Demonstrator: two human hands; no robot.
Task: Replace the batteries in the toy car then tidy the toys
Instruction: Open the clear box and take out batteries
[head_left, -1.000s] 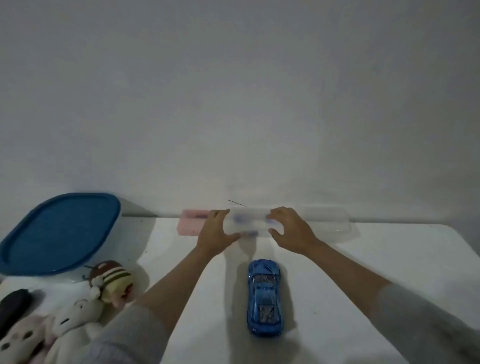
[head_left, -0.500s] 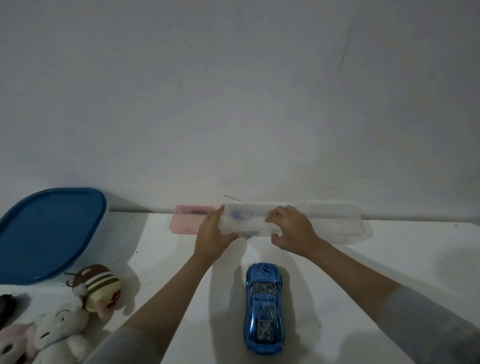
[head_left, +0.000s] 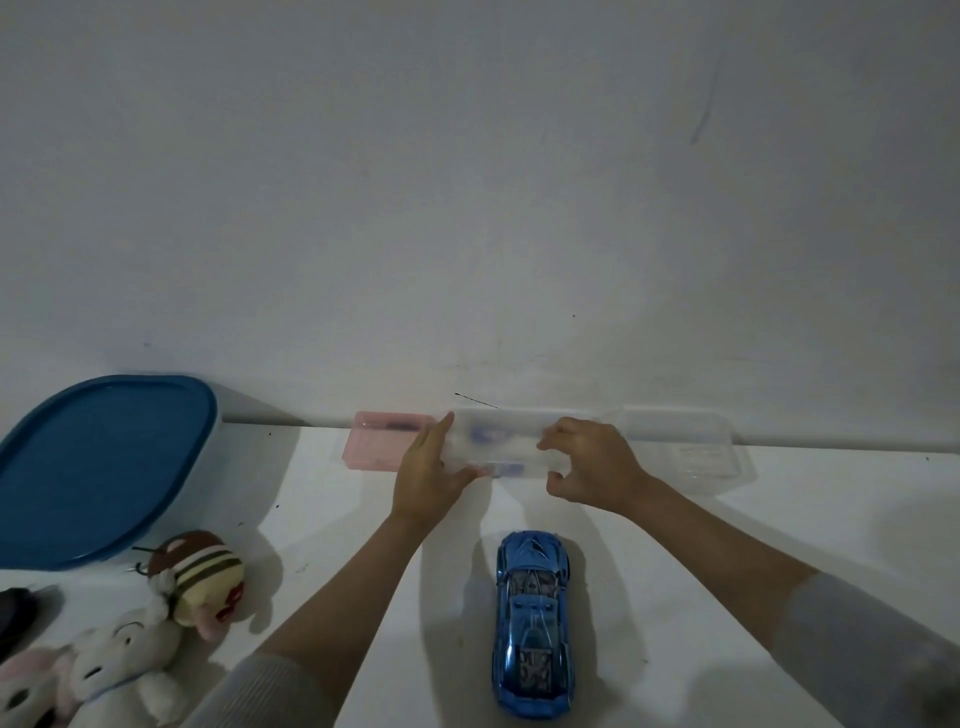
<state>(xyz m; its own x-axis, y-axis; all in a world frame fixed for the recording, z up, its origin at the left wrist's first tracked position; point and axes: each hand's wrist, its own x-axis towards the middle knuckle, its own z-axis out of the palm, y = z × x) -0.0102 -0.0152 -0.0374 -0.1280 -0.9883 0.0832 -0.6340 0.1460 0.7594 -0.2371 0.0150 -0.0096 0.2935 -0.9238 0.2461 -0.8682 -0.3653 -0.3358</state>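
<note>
1. a clear box (head_left: 498, 447) by the wall is being gripped at both ends, left hand (head_left: 426, 478) and right hand (head_left: 592, 470) curled round it.
2. the blue car (head_left: 532, 623) is lying untouched on the table (head_left: 727, 545), nearer the person.
3. battery swap seems not yet begun; plush toys (head_left: 156, 618) are waiting untidied.

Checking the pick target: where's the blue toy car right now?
In the head view the blue toy car sits on the white table, low and centre, between the forearms, nearer than the clear plastic case that both hands grip.
</note>
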